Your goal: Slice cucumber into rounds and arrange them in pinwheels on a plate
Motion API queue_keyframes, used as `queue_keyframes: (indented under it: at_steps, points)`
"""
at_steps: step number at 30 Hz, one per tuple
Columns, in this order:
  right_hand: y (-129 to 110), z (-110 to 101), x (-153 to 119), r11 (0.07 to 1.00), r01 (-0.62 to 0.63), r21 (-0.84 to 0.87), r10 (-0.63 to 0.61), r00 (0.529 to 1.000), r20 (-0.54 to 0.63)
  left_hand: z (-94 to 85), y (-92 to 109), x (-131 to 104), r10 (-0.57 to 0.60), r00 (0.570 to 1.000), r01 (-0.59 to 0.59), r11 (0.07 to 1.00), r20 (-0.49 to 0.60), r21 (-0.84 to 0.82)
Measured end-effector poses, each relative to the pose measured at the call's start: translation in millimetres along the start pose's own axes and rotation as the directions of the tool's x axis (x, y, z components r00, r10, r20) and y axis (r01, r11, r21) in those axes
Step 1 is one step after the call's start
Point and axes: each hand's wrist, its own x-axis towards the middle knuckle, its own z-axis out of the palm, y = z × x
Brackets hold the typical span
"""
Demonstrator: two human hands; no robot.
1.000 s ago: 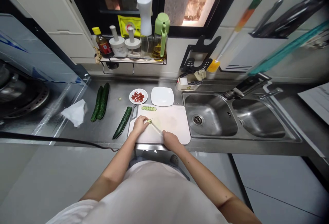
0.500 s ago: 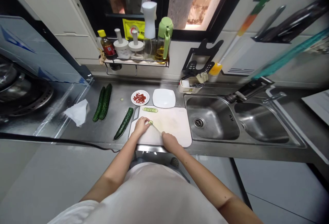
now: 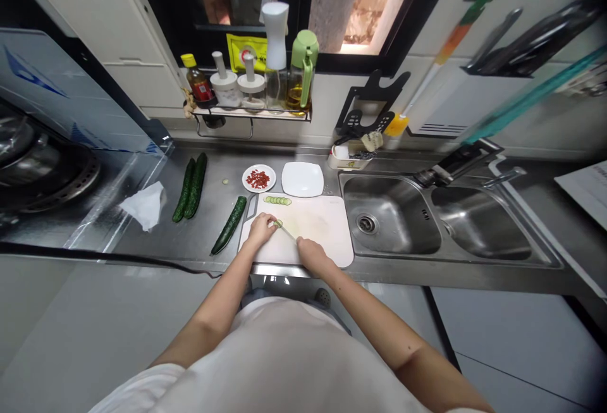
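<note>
On the white cutting board (image 3: 322, 242), my left hand (image 3: 261, 230) is closed, its thumb and fingers pinching a small round piece of cucumber (image 3: 278, 224). A knife (image 3: 288, 234) is gripped in my right hand (image 3: 312, 255), its blade pointing up and left with the tip against that piece. Near the board's far left corner lies an overlapping row of cucumber slices (image 3: 277, 200). One whole cucumber (image 3: 228, 226) rests just left of the board. Farther left, two more cucumbers (image 3: 190, 186) lie side by side.
Behind the board stand a small plate of chopped red pieces (image 3: 258, 178) and a square white plate (image 3: 302, 179). A double sink (image 3: 391, 217) borders the board's right side. Crumpled white paper (image 3: 143, 205) lies left. Above, a rack (image 3: 256, 114) holds bottles and jars.
My right hand and the knife have shifted very slightly to the left. My left hand keeps its hold on the cucumber piece in about the same place.
</note>
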Motion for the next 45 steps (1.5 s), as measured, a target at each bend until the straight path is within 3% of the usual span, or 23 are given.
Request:
queue_keyframes:
  at_steps: [10, 29, 45]
  points:
    - [6, 5, 4, 1.0, 0.0, 0.013, 0.0, 1.0, 0.002, -0.8, 0, 1, -0.008, 1.0, 0.008, 1.0, 0.001, -0.007]
    - [0, -22, 4, 0.99, 0.042, -0.133, -0.044, 0.999, -0.016, 2.1, -3, 3, -0.027, 1.0, 0.027, 1.0, 0.006, 0.014]
    - [9, -18, 2, 0.981, 0.064, -0.184, -0.072, 0.997, -0.041, 1.1, -1, 2, -0.031, 0.999, 0.031, 1.0, 0.014, 0.005]
